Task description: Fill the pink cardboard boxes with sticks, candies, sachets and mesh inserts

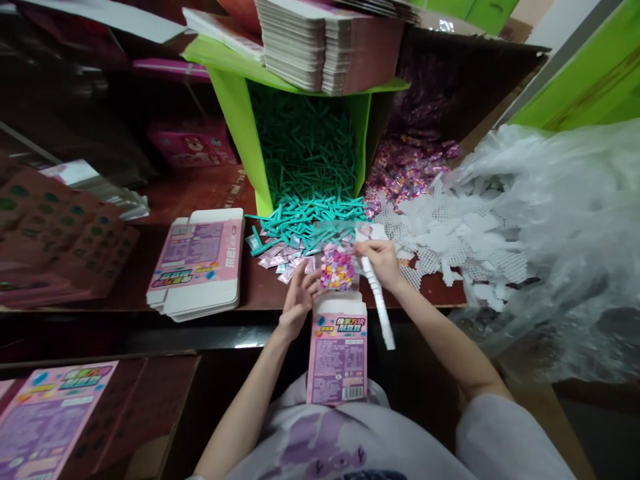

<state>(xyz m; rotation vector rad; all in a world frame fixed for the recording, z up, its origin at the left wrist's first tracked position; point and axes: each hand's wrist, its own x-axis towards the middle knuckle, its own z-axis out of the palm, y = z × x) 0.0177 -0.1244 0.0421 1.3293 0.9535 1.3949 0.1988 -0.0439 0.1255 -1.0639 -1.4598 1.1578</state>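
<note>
- Small packing workshop, hand assembly.
- Stacks of flat pink cartons (197, 263) on the dark table (200, 193).
- Green bin (240, 127) of teal sticks (310, 167); loose white mesh pieces (450, 233).

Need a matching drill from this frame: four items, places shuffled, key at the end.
Items
1. pink box
2. teal sticks
3. white mesh pieces
4. flat carton stack

Places
A. spilling out of the green bin
B. on the table, off to the person's left
C. upright on the lap, top open, between left hand and right hand
D. heaped on the table, to the person's right, beside clear plastic bags

Pairs: 1-C, 2-A, 3-D, 4-B
</note>
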